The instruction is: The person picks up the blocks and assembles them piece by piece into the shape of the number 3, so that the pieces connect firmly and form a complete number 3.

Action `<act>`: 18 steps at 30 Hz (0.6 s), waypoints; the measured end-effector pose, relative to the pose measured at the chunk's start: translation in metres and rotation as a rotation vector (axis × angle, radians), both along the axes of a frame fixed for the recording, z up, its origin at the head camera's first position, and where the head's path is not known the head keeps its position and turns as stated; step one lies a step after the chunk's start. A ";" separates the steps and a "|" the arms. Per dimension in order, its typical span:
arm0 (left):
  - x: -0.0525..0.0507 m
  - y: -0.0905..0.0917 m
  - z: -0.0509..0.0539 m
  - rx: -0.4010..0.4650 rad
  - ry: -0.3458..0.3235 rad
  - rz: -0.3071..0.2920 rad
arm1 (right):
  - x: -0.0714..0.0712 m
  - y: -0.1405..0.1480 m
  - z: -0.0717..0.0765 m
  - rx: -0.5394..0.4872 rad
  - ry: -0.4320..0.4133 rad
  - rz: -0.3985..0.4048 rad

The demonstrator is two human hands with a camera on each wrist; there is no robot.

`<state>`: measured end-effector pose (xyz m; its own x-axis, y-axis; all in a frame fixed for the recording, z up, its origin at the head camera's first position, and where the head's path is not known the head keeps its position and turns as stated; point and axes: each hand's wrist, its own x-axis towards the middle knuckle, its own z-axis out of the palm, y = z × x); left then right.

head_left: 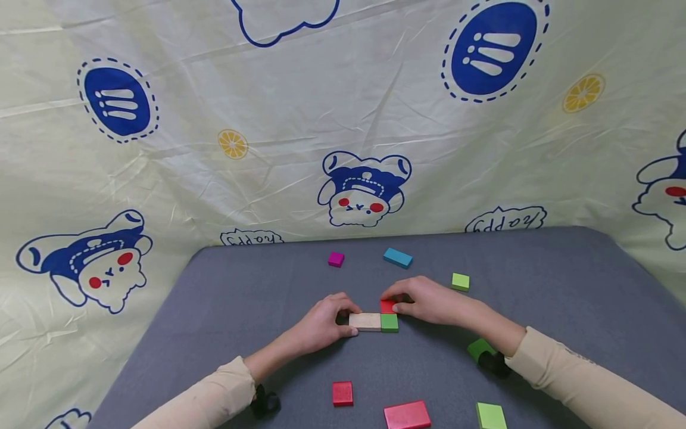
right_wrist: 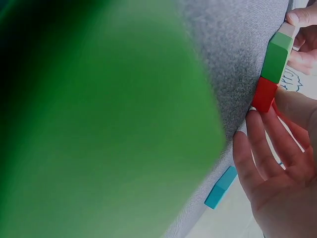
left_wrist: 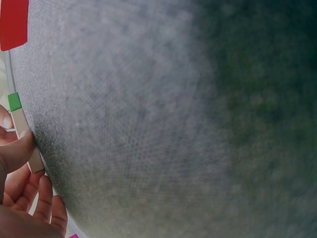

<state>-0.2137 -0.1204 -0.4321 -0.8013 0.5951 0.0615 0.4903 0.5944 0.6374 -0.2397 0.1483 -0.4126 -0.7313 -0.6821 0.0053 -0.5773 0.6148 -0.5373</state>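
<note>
A natural wood block (head_left: 365,322) lies with its right end against a green block (head_left: 389,323). Behind the green one, touching it, is a red block (head_left: 387,307). My left hand (head_left: 320,325) pinches the wood block's left end between thumb and fingers; the left wrist view also shows the thumb on the wood block (left_wrist: 28,141). My right hand (head_left: 436,301) holds the red block between thumb and index finger. In the right wrist view the red block (right_wrist: 265,94) sits against the green block (right_wrist: 277,58), the other fingers spread beside it.
Farther back lie a magenta block (head_left: 336,259), a blue block (head_left: 398,258) and a lime block (head_left: 460,282). A green block (head_left: 480,349) is beneath my right forearm. Nearer are a red block (head_left: 342,394), a larger red block (head_left: 407,414) and a lime block (head_left: 490,416).
</note>
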 end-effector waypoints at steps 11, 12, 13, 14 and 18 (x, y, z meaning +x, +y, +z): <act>0.000 0.000 -0.001 -0.001 -0.007 0.008 | 0.003 0.002 0.001 -0.015 -0.002 -0.016; 0.000 0.001 -0.001 0.000 -0.007 0.008 | 0.004 0.004 0.002 -0.020 0.000 -0.019; 0.000 0.001 -0.001 0.000 -0.006 0.008 | 0.004 0.005 0.002 -0.024 0.000 -0.026; 0.000 0.001 -0.001 0.001 -0.002 0.007 | 0.005 0.007 0.002 -0.029 0.001 -0.031; 0.000 0.000 -0.001 0.002 -0.006 0.013 | 0.010 0.016 0.004 -0.040 -0.008 -0.068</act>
